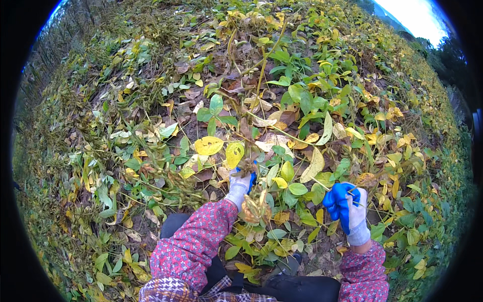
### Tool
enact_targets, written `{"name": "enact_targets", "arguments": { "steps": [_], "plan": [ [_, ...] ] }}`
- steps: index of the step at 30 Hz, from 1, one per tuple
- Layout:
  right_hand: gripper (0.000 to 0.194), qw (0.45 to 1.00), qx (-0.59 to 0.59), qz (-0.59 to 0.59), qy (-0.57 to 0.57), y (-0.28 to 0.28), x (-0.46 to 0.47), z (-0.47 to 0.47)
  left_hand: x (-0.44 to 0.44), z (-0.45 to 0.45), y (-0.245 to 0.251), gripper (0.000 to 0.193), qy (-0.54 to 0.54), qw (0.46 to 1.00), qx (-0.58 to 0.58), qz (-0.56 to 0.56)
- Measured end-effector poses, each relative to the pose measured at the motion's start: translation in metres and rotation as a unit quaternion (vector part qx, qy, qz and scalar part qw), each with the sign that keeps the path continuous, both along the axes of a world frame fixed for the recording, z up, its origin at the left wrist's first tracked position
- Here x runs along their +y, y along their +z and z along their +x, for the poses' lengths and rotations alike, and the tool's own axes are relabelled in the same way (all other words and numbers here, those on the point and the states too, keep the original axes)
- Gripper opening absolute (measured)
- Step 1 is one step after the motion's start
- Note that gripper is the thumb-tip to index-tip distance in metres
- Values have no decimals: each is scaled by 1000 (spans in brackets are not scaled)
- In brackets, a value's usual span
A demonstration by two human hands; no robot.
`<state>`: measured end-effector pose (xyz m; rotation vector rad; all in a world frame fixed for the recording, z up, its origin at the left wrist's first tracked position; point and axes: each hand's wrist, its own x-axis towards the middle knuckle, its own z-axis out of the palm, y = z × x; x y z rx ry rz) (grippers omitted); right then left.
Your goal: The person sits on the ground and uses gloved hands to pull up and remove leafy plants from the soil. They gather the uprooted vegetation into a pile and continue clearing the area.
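My left hand (pixel 241 182), in a white glove with a blue coated palm, is around the stem of an upright soybean plant (pixel 246 128). Brown pods and dry leaf bits cover part of its fingers. Two yellow leaves, one of them a spotted yellow leaf (pixel 209 145), hang from the plant just above that hand. To the right, my right hand (pixel 345 204), gloved alike, is curled into a fist with thin leaf stalks (pixel 320 184) at its fingers. A cluster of pale dry pods (pixel 257 207) stands beside my left wrist.
Pod-bearing soybean plants (pixel 162 177) lean close on the left. Yellowing and green foliage (pixel 377 139) spreads along the right. Fallen dry leaves (pixel 279 109) cover much of the soil ahead. My shoe (pixel 285 268) rests on the ground among low leaves.
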<state>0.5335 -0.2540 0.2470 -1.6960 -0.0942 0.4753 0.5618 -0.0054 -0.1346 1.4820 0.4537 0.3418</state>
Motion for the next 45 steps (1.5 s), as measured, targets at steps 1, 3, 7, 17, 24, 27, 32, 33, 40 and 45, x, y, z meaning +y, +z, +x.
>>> {"name": "enact_targets", "arguments": {
  "steps": [1, 3, 7, 17, 24, 27, 32, 33, 40, 45],
  "plan": [
    [28, 999, 44, -7, 21, -8, -6, 7, -3, -1, 1, 21, -8, 999, -32, 27],
    [10, 990, 19, -112, 79, -34, -4, 7, -8, -4, 4, 23, -21, 996, 4, 89],
    [34, 917, -287, -196, 194, -68, 22, 11, -16, -15, 29, 23, 21, 1000, -13, 10],
    [44, 952, -265, -131, 74, -10, 38, 27, -42, -34, 125, 22, -80, 990, 58, 103],
    [70, 843, -410, -276, 214, -14, 60, 29, -67, -60, 132, 32, -213, 956, 51, 196],
    [47, 829, -436, -234, 260, -34, 61, 36, -66, -68, 142, 40, -199, 952, 37, 228],
    [25, 992, 66, 96, 42, -100, 41, 32, -66, -49, 128, 38, -111, 986, 18, -127],
    [27, 983, 136, 124, 12, -115, 36, 31, -68, -45, 120, 39, -90, 966, 2, -244],
    [25, 988, 117, 64, -82, -127, 0, 46, -79, -47, 86, 47, -43, 999, 7, -7],
    [27, 997, 24, 74, 25, -71, 9, 35, -76, -55, 141, 47, -119, 987, 41, 98]
  ]
}}
